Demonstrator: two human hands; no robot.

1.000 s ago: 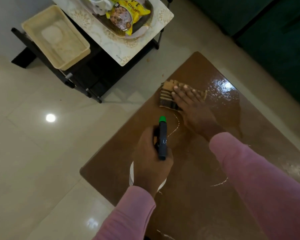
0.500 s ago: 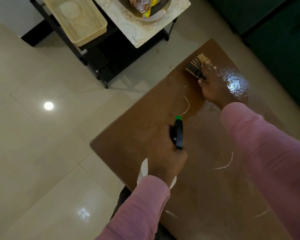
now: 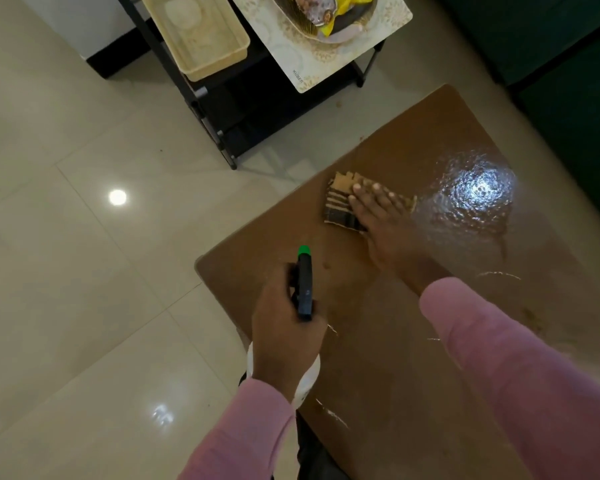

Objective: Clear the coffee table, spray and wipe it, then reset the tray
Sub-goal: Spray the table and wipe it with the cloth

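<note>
The brown coffee table [image 3: 413,341] is wet and glossy, with streaks of liquid on it. My right hand [image 3: 378,220] lies flat with straight fingers on a striped tan and brown cloth [image 3: 338,202], pressing it onto the table near its left edge. My left hand [image 3: 284,327] grips a spray bottle [image 3: 305,282] with a dark head and green nozzle. It is held over the table's near left corner, and its white body shows below my wrist. The tray [image 3: 340,36], holding a yellow snack packet [image 3: 340,8], sits on a side stand at the top.
A black side stand [image 3: 222,109] stands on the pale tiled floor beyond the table, with a patterned mat [image 3: 312,60] on top and a cream plastic basket [image 3: 201,32] beside it. A dark green sofa [image 3: 551,46] runs along the right side.
My right hand has drawn the cloth back from the table's far corner toward the left edge. The spray bottle stays gripped in my left hand.
</note>
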